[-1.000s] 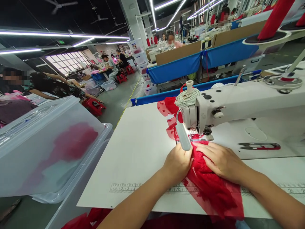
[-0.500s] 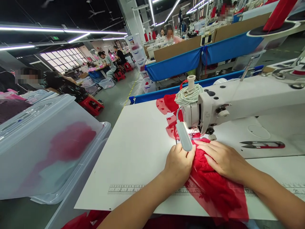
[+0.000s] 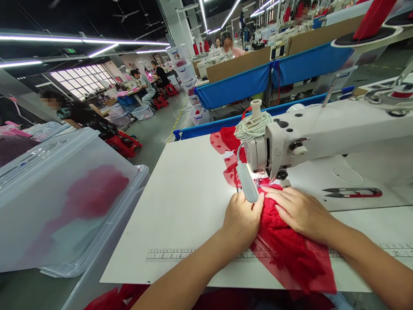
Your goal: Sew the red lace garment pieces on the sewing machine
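Red sheer lace fabric [image 3: 290,254] runs from the front of the table up under the needle area of a white sewing machine [image 3: 309,133]. Close to the presser foot, my left hand [image 3: 241,215] is closed on the fabric's left edge, its fingertips partly hidden by a small grey lamp [image 3: 248,181]. My right hand [image 3: 300,211] lies on top of the fabric just right of the needle, fingers stretched out and pressing it down. More red fabric [image 3: 230,165] lies behind the needle. The needle tip itself is hard to make out.
Thread snips [image 3: 353,192] lie on the machine bed at right. A ruler strip [image 3: 167,255] crosses the white table [image 3: 155,206] near its front. Left of it stands a translucent plastic bin [image 3: 74,206]. A red thread cone [image 3: 374,19] stands upper right; people sit at other machines beyond.
Both hands stay in nearly the same place on the red lace fabric. The view shifts slightly, and the seated person at far left has moved their head and arm.
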Demonstrator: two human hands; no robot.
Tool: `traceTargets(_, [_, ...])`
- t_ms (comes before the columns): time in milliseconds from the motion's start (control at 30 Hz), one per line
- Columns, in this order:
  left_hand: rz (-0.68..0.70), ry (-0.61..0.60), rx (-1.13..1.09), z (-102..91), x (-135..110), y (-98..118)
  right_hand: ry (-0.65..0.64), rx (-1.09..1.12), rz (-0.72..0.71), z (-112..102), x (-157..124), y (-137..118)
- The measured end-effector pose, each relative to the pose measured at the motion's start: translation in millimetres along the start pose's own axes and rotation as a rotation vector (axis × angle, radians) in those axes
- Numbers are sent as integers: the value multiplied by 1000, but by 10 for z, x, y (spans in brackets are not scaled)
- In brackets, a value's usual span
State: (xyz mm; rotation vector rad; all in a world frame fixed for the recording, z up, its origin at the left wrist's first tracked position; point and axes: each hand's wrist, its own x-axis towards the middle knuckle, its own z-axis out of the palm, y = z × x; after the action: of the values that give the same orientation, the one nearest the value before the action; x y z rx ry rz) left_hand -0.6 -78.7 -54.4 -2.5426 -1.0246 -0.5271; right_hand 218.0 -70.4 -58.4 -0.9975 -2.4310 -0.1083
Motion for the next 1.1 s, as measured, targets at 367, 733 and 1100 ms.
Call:
traceTargets(367, [8,-68,-38,-8,1,-33,30,-18,7,12,16,-4])
traceTargets(733, [4,-109,-35,14,-8,-39,-6,16,34,44,3,30])
traceTargets(1100, [-23,-142,-36,-34,6,-63,-14,47,57,74,-12,51])
